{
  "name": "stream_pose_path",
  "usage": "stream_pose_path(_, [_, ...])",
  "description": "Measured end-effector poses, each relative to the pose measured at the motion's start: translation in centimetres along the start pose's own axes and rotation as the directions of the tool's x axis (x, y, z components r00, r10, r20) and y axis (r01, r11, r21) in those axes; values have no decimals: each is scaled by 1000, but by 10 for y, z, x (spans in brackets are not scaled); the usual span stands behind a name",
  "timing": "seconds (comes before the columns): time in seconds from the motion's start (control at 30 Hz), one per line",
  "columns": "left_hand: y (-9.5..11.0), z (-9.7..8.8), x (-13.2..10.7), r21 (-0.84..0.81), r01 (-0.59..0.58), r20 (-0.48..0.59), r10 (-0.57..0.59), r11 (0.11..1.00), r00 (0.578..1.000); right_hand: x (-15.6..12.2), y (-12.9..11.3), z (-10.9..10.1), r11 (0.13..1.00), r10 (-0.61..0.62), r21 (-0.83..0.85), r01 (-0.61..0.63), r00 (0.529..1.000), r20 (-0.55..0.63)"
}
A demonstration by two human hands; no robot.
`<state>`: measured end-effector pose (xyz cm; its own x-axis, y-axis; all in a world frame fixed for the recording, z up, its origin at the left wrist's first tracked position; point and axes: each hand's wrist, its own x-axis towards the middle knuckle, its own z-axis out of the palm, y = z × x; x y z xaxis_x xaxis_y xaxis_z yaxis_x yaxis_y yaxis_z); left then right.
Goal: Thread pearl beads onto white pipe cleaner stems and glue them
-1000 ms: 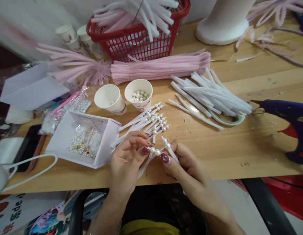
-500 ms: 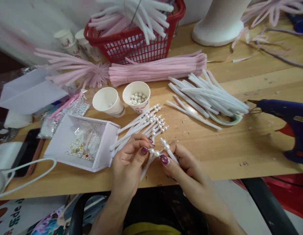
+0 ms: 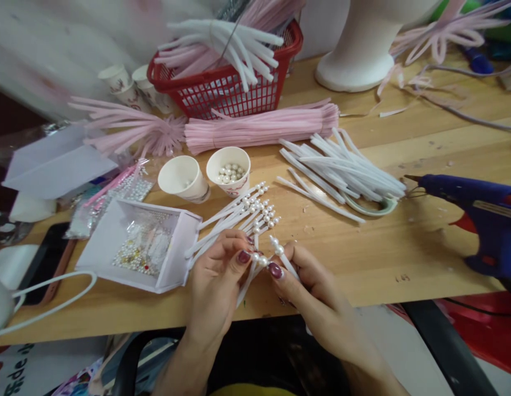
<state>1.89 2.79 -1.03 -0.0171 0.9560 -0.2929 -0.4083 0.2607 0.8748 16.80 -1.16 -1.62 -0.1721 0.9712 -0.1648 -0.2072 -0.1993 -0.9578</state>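
My left hand (image 3: pixel 216 283) pinches one end of a short row of pearl beads (image 3: pixel 260 259) between thumb and fingers. Pale stems hang below those beads, partly hidden by my fingers. In my right hand (image 3: pixel 317 291) is a white pipe cleaner (image 3: pixel 287 263), tipped with pearl beads and slanting up to the left. My right thumb lies at the right end of the left hand's beads; whether it presses on them I cannot tell. Just beyond my fingers, several bead-tipped white pipe cleaners (image 3: pixel 228 220) lie side by side on the wooden table (image 3: pixel 341 258).
Left of my hands stands a white box (image 3: pixel 185 242) of small beads. Behind are two paper cups, one with pearls (image 3: pixel 230 173). Bundled pink pipe cleaners (image 3: pixel 259 127), a red basket (image 3: pixel 234 91), loose white pipe cleaners (image 3: pixel 341 165) and a blue glue gun (image 3: pixel 482 203) lie farther off.
The camera view has shifted slightly, so the table items sit a little lower in the picture. Both hands keep nearly the same pose and the same hold.
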Motion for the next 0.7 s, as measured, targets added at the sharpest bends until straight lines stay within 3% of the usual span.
stream_pose_path(0.7, [-4,3,-4,-64,9,105,-2,998,994,0,5,5,988,-17,151,21,999,-31])
